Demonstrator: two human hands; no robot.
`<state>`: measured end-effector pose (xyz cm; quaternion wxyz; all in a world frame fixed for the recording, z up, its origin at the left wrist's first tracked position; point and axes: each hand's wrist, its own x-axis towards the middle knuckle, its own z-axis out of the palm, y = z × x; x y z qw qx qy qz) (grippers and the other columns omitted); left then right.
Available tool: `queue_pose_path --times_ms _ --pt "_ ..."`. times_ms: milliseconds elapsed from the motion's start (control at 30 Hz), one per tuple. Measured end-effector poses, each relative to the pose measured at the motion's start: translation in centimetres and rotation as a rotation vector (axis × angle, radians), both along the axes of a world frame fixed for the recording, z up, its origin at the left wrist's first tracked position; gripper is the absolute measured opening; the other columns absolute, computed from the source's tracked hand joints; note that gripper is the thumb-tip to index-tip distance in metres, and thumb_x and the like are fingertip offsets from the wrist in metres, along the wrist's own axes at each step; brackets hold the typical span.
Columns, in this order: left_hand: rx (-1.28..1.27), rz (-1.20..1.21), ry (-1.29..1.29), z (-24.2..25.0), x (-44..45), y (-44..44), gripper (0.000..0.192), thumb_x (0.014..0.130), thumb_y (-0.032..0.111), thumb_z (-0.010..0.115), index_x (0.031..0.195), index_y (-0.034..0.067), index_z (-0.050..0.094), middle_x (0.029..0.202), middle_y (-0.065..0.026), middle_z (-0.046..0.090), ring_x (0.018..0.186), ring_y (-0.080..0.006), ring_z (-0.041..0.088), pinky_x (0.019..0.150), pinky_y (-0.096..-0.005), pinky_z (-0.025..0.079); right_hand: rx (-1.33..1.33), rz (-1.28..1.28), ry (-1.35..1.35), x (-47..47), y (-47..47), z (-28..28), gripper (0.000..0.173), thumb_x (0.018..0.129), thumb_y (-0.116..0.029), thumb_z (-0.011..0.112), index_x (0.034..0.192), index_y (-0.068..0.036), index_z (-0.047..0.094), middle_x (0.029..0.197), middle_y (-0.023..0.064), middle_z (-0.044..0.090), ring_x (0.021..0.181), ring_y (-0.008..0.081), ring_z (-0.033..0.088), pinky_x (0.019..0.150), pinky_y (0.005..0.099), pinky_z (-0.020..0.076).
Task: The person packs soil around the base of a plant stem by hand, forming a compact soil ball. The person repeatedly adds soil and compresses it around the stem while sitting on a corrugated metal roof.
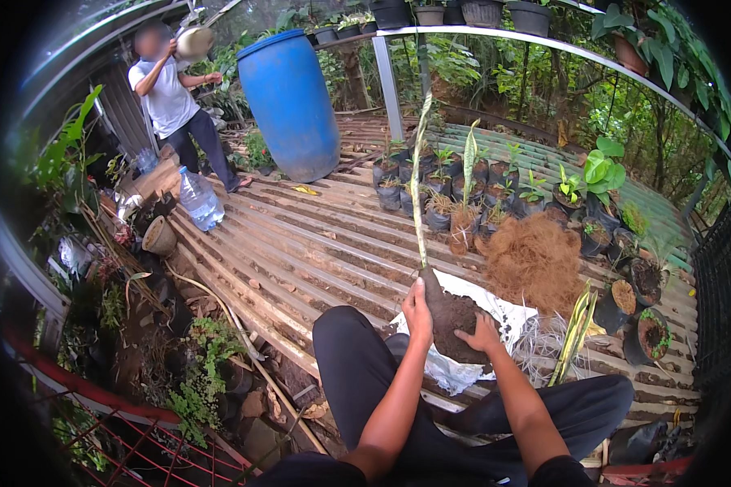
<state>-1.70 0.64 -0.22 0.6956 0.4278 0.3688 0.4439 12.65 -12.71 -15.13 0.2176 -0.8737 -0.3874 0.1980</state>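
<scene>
My left hand (418,311) rests against the left side of a packed lump of dark soil (431,295), from which a tall, narrow variegated leaf cutting (420,182) stands up. My right hand (482,335) is on the loose soil (458,322) to the right, its fingers spread. The soil lies on a white plastic sheet (515,313) in front of my crossed legs. Brown coconut fiber (530,262) is heaped just beyond the sheet. To the right lie pale plastic strings (539,341) and yellow-edged snake plant leaves (575,335).
Potted plants (441,189) and a fiber-wrapped plant (462,231) stand on the corrugated floor (292,243) beyond. A blue barrel (289,103), a water bottle (200,201) and a person (173,103) holding a pot (195,44) are farther left. Red metal bars (128,414) edge the lower left.
</scene>
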Motion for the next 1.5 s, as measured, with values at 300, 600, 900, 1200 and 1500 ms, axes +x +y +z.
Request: queue_pose_path --times_ms 300,600,900,1200,1500 --pt "-0.068 0.148 -0.029 0.6 0.0 0.1 0.05 0.103 0.044 0.052 0.114 -0.004 0.066 0.098 -0.0055 0.067 0.089 -0.0125 0.06 0.082 -0.0276 0.047 -0.056 0.079 -0.114 -1.9 -0.9 -4.9 0.095 0.083 -0.062 0.066 0.15 -0.002 0.035 0.158 0.025 0.028 0.143 0.04 0.033 0.117 0.0483 0.0291" --pt "-0.158 0.071 -0.09 -0.6 0.6 0.1 0.06 0.1 0.053 0.051 0.121 -0.001 0.062 0.106 -0.0111 0.067 0.095 -0.0207 0.065 0.086 -0.0339 0.052 0.147 0.064 -0.244 -3.8 -2.3 -4.9 0.054 0.089 -0.035 0.068 0.128 0.0 0.055 0.129 0.0219 0.052 0.12 0.0411 0.05 0.1 0.0473 0.0459" --pt "-0.163 0.058 -0.132 0.1 0.4 -0.1 0.059 0.1 0.053 0.05 0.12 -0.001 0.062 0.103 -0.0135 0.068 0.093 -0.0222 0.066 0.084 -0.0347 0.053 0.109 0.041 -0.281 -5.3 -3.7 -4.1 0.049 0.088 -0.034 0.07 0.123 -0.001 0.06 0.121 0.0225 0.056 0.106 0.0399 0.057 0.088 0.0476 0.0522" --pt "-0.213 0.099 -0.21 0.8 0.3 -0.2 0.05 0.101 0.049 0.05 0.11 0.002 0.063 0.095 -0.0137 0.07 0.083 -0.0186 0.065 0.077 -0.0322 0.051 0.026 -0.001 -0.297 -7.4 -4.2 -5.0 0.048 0.087 -0.028 0.071 0.127 -0.005 0.058 0.125 0.0204 0.053 0.111 0.0383 0.057 0.089 0.0464 0.0525" --pt "-0.272 0.0 -0.376 1.0 -0.3 -0.1 0.057 0.1 0.055 0.045 0.117 0.003 0.061 0.098 -0.0146 0.07 0.083 -0.0223 0.065 0.079 -0.0353 0.052 0.011 0.037 -0.319 -6.8 -4.9 -5.3 0.019 0.085 -0.016 0.071 0.098 -0.004 0.062 0.104 0.0179 0.062 0.097 0.038 0.064 0.079 0.0477 0.0541"
